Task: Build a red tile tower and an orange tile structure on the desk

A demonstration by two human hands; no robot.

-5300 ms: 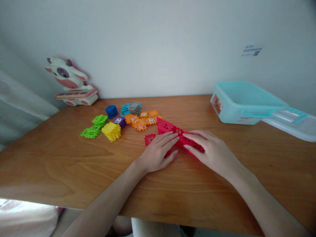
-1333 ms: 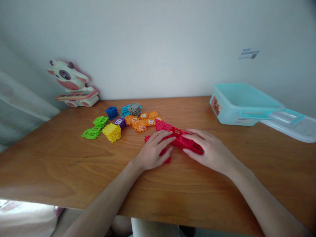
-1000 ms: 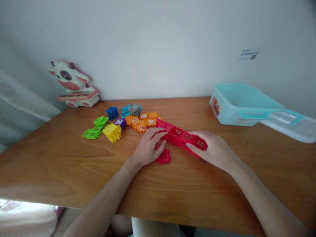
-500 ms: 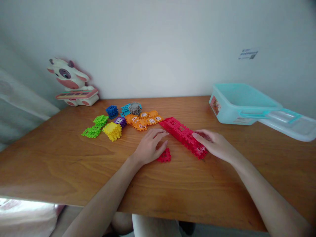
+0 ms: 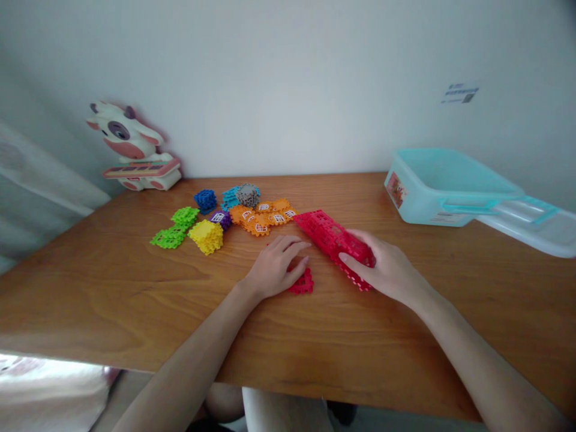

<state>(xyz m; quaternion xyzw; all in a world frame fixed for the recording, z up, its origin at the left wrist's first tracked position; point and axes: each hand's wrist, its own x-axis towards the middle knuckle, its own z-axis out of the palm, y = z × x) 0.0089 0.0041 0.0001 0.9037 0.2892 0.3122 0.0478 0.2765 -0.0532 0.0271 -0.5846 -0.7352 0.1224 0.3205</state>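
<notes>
A long row of red interlocking plastic tiles (image 5: 324, 233) lies slantwise on the table in front of me. At its near right end my right hand (image 5: 380, 261) is closed, the thumb on the near side and the fingers over the far side. The tiles there look bunched and tilted under the grip. Left of the row, my left hand (image 5: 278, 269) lies low over the table with its thumb apart from its loosely bent fingers. Under and beside that thumb is a loose red tile (image 5: 303, 283), partly hidden by the hand.
Orange tiles (image 5: 260, 219), yellow tiles (image 5: 207, 236), green tiles (image 5: 170, 237), purple tiles (image 5: 221, 219), dark blue tiles (image 5: 205, 201), light blue tiles (image 5: 229, 198) and grey tiles (image 5: 247, 195) sit farther back left. A cow toy (image 5: 135, 147) stands behind them. A turquoise box (image 5: 418, 207) with its lid (image 5: 535, 225) is right.
My right hand has closed around the near end of the red row, which now looks bent and tilted. My left hand has stayed over the loose red tile.
</notes>
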